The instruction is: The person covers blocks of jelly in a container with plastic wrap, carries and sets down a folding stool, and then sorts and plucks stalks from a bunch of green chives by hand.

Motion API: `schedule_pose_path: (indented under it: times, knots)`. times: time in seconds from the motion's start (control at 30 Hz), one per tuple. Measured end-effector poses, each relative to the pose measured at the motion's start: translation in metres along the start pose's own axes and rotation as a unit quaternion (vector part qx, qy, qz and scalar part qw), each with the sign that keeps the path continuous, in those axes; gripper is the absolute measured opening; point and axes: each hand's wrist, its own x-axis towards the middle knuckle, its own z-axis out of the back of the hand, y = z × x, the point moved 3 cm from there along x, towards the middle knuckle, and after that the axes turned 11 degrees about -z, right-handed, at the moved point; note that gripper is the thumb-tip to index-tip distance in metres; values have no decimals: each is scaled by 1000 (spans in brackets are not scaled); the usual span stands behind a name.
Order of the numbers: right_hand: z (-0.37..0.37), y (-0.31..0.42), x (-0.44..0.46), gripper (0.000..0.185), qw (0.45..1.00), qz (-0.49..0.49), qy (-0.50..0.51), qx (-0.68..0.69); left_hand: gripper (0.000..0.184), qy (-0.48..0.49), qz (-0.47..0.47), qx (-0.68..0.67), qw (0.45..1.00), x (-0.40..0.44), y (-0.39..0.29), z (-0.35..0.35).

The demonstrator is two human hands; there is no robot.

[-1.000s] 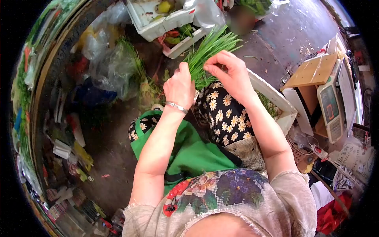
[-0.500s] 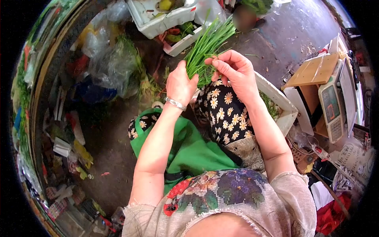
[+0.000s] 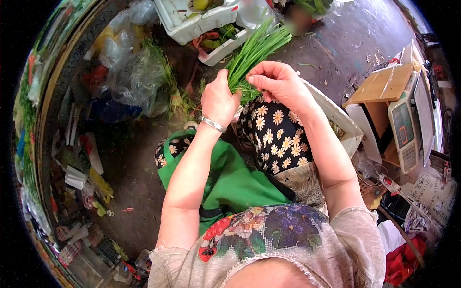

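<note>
A bundle of long thin green stalks [image 3: 257,50] fans out up and to the right in front of my knees. My left hand [image 3: 219,100], with a silver bracelet at the wrist, is wrapped round the bundle's lower end. At the bundle's right side is my right hand [image 3: 281,86], its thumb and forefinger pinched together against the stalks. Whatever is between those fingertips is too small to make out. Below the hands lie my daisy-print trousers [image 3: 278,137] and a green apron [image 3: 235,180].
White foam boxes [image 3: 199,30] with vegetable scraps stand at the top. Another white box [image 3: 353,134] is right of my knee. Further right are a scale [image 3: 403,134] and a wooden board [image 3: 382,86]. Plastic bags [image 3: 139,81] and loose greens [image 3: 175,98] lie left.
My right hand first opened its fingers a little beside the stalks, then closed them into a pinch against the bundle. The bundle tilted in my left hand, which kept its hold.
</note>
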Motion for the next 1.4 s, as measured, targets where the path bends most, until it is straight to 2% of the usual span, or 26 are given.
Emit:
schedule_pose_path:
  times: [0.1, 0.2, 0.37, 0.47, 0.6, 0.7, 0.9, 0.97, 1.0, 1.1, 1.17, 1.23, 1.27, 1.3, 1.33, 1.4]
  knots:
    - [-2, -2, 4, 15, 997, -16, 28, -70, 43, 13, -22, 13, 1000, 0, 0, 0]
    - [-2, -5, 9, 15, 992, -47, 53, -103, 38, 28, -11, 42, 999, 1, -3, 1]
    - [-1, -2, 16, 15, 985, -79, 88, -126, 35, 14, -48, 91, 995, -1, -8, 4]
    - [-2, 3, 16, 15, 974, -78, 114, -177, 36, 8, -66, 106, 992, -1, -11, 6]
    - [-2, -1, 19, 15, 971, -16, 116, -211, 37, 10, -62, 125, 990, 0, -9, 4]
    - [-4, -6, 22, 13, 971, 4, 96, -217, 36, 8, -79, 111, 991, -1, -11, 5]
    - [-12, 0, 3, 22, 951, 106, -102, -272, 36, 26, -64, 109, 992, -1, -10, 4]
    - [-1, 0, 4, 21, 937, 113, -166, -285, 36, 26, -46, 79, 995, -1, -7, 4]
    - [7, -3, 6, 21, 954, 104, -163, -227, 37, 25, -36, 69, 997, -1, -4, 2]
    - [30, 4, 4, 11, 967, 164, -151, -122, 36, -3, -17, -3, 1000, -1, 11, -5]
    - [52, 13, 1, 10, 941, 163, -252, -158, 32, -23, -35, -72, 996, -2, 12, -2]
    - [70, 23, -2, 12, 915, 213, -309, -146, 30, -37, -60, -121, 990, 1, 9, 7]
    - [80, 26, 0, 14, 903, 232, -324, -163, 29, 15, 52, -247, 967, 1, 13, 6]
    - [88, 29, 3, 17, 888, 251, -336, -191, 29, 68, 161, -366, 914, -2, 15, 3]
    - [96, 30, 6, 19, 871, 267, -344, -227, 23, 67, 168, -409, 894, -2, 11, 4]
    - [104, 30, 8, 23, 817, 318, -354, -326, 21, 80, 172, -418, 888, -4, 10, 6]
